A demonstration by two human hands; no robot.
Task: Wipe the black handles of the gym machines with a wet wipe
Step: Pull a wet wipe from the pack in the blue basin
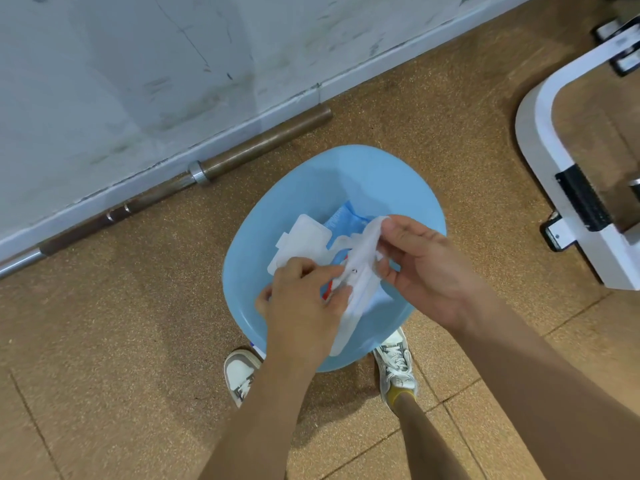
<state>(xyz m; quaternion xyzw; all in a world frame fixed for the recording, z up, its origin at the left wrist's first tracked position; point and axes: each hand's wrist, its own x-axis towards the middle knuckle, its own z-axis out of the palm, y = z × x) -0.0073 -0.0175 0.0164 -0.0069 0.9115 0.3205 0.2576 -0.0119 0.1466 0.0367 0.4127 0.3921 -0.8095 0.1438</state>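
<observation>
Nearest the camera, two bare forearms reached down over a pair of pale shoes (398, 368) planted on the brown speckled floor (104, 323). The left hand (304, 299) had its thumb and fingers curled round the lower part of a white wet wipe (362, 271). The right hand (426, 268) pinched the upper end of the same wipe between thumb and fingertips. The sheet was stretched between both hands, crumpled rather than spread flat.

Just beneath the hands lay a blue wipe pack (346, 216) with its white lid flap (304, 237) folded open. It rested in the dished top of a light blue stool (381, 174); it could as well have been a basin.

Beyond that, to the right and well apart from the hands, stood a white machine frame (540, 109) with a black ribbed piece (581, 199) on it. Whether that piece was a handle could not be told. A barbell (263, 140) lay along the foot of the scuffed wall (138, 64).

By my judgement the task stood at its very start. A wipe was in hand and being readied, but no black handle had been touched. All the wiping was yet to do.
</observation>
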